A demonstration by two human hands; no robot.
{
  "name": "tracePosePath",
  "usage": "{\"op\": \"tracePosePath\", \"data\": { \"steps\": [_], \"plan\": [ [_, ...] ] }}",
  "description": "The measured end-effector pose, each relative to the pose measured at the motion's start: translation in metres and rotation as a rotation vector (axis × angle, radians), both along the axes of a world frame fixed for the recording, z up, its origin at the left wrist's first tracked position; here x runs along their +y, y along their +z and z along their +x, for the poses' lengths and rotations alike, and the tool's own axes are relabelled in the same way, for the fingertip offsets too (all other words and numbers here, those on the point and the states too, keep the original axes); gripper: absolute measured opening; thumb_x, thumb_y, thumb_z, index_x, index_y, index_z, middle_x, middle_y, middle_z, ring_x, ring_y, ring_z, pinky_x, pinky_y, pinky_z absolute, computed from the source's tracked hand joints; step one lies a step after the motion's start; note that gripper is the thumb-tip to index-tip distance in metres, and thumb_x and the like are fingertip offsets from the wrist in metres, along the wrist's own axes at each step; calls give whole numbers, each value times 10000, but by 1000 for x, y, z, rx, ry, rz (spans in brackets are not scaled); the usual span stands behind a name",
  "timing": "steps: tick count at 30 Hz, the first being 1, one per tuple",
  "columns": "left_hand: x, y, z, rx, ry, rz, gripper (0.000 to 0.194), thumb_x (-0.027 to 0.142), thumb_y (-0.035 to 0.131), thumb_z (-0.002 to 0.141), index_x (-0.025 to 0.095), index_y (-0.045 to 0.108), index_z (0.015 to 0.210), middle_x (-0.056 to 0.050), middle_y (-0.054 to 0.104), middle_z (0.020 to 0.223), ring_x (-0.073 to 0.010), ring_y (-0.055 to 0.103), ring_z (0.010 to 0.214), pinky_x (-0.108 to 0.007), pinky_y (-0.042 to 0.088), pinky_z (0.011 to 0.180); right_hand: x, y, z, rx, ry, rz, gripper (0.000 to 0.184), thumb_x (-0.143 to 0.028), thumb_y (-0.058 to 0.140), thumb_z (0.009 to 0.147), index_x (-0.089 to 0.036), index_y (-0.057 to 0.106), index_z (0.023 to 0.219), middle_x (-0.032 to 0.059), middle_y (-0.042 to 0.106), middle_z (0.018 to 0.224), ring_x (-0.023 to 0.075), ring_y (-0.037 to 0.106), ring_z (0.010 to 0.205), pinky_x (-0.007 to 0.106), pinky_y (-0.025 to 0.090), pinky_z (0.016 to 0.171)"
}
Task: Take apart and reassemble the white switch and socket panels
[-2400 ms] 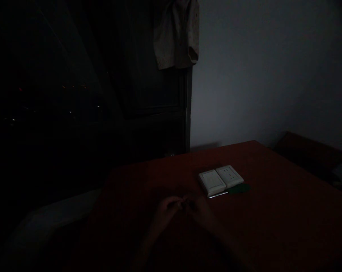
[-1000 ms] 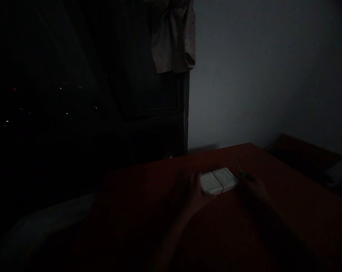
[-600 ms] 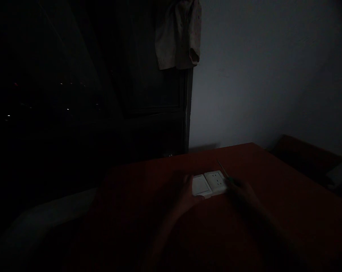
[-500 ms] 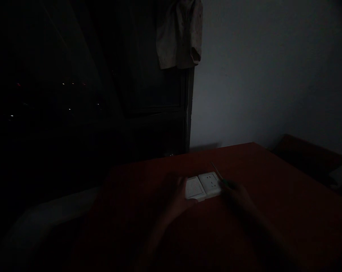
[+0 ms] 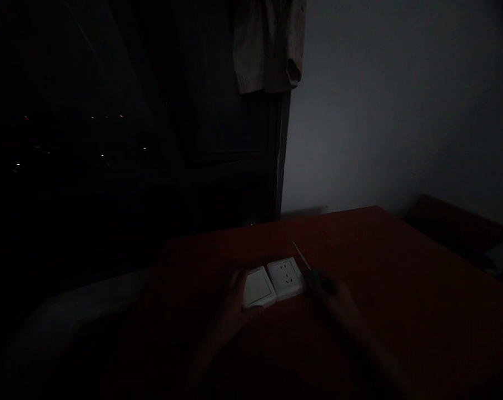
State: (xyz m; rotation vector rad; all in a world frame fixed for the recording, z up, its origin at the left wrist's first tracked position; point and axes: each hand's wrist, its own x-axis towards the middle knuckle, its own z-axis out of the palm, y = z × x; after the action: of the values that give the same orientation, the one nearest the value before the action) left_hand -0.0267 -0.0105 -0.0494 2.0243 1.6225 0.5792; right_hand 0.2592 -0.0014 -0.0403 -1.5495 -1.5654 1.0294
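Two white plates lie side by side on a reddish table (image 5: 359, 244): a wall switch (image 5: 258, 288) with a plain face on the left, and a wall socket (image 5: 285, 278) with several slots on the right. My left hand (image 5: 233, 311) is closed around the left end of the wall switch, thumb at its near edge and fingers at its far edge. My right hand (image 5: 337, 300) grips a screwdriver (image 5: 303, 258) by its green handle, beside the socket's right edge. The thin shaft points away and to the left. Dim light hides most finger detail.
A dark window (image 5: 109, 183) with small lights fills the left side. Cloth (image 5: 268, 50) hangs at its right edge, next to a pale wall (image 5: 368, 111). Another reddish surface (image 5: 455, 222) stands beyond the table on the right.
Both hands have moved left and slightly nearer, with the switch, the socket and the screwdriver shifting along. The view has also tilted slightly.
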Motion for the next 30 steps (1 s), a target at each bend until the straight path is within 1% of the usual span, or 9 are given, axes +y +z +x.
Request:
{"op": "tracePosePath", "data": {
  "steps": [2, 6, 9, 11, 13, 16, 23, 27, 30],
  "plan": [
    [-1, 0, 3, 24, 0, 13, 858, 379, 693, 728, 240, 251, 1450, -128, 252, 1501, -329, 323, 1341, -469, 281, 1097, -17, 9, -1, -10, 3, 58, 448, -499, 488, 865, -180, 631, 1146, 101, 664, 1163, 272, 609, 1035, 379, 474, 887],
    [0, 1, 8, 13, -17, 50, 866, 356, 699, 724, 261, 235, 1450, -103, 239, 1505, -318, 302, 1350, -450, 276, 1103, -53, 14, -8, -118, 120, 78, 408, -437, 484, 883, -251, 609, 1224, 76, 615, 1272, 278, 569, 1149, 429, 425, 1000],
    [1, 3, 11, 2, -43, 85, 832, 333, 697, 726, 271, 266, 1436, -88, 265, 1495, -315, 297, 1349, -446, 272, 1107, -74, 1, -11, -220, 120, 79, 406, -397, 494, 879, -287, 589, 1258, 62, 603, 1297, 280, 575, 1161, 436, 438, 1010],
    [2, 6, 12, -1, -37, 104, 816, 333, 701, 722, 275, 290, 1424, -88, 324, 1460, -316, 338, 1321, -445, 294, 1093, -85, -12, -9, -285, 118, 67, 391, -405, 521, 862, -292, 619, 1223, 63, 625, 1270, 291, 609, 1121, 428, 493, 961],
    [1, 10, 14, -5, -21, 105, 822, 329, 719, 698, 273, 315, 1412, -90, 380, 1415, -320, 394, 1277, -439, 337, 1063, -93, -23, -6, -343, 134, 77, 413, -403, 495, 882, -312, 571, 1278, 46, 602, 1299, 275, 607, 1129, 396, 513, 946],
    [1, 13, 16, 4, 8, 89, 822, 323, 735, 662, 253, 359, 1390, -104, 412, 1376, -334, 439, 1234, -447, 372, 1030, -100, -32, -3, -439, 150, 104, 409, -392, 468, 899, -307, 563, 1288, 45, 606, 1293, 262, 631, 1094, 352, 546, 900],
    [1, 7, 13, -13, 13, 106, 790, 303, 714, 690, 261, 344, 1386, -99, 371, 1410, -315, 413, 1272, -448, 365, 1043, -102, -35, -8, -585, 127, 277, 357, -362, 432, 919, -276, 633, 1201, 57, 663, 1211, 230, 677, 1010, 289, 575, 824],
    [1, 15, 16, -15, -7, 107, 771, 284, 728, 675, 245, 369, 1357, -101, 416, 1351, -297, 468, 1216, -433, 413, 1003, -106, -39, -15, -640, 105, 364, 358, -334, 455, 904, -262, 630, 1207, 72, 675, 1190, 229, 705, 937, 264, 598, 723],
    [-1, 24, 21, -29, -46, 108, 736, 318, 746, 664, 225, 414, 1313, -103, 451, 1307, -296, 476, 1203, -416, 424, 999, -107, -34, -28, -608, 167, 348, 401, -282, 509, 875, -281, 580, 1270, 52, 625, 1267, 236, 659, 1047, 267, 578, 802]
  ]
}}
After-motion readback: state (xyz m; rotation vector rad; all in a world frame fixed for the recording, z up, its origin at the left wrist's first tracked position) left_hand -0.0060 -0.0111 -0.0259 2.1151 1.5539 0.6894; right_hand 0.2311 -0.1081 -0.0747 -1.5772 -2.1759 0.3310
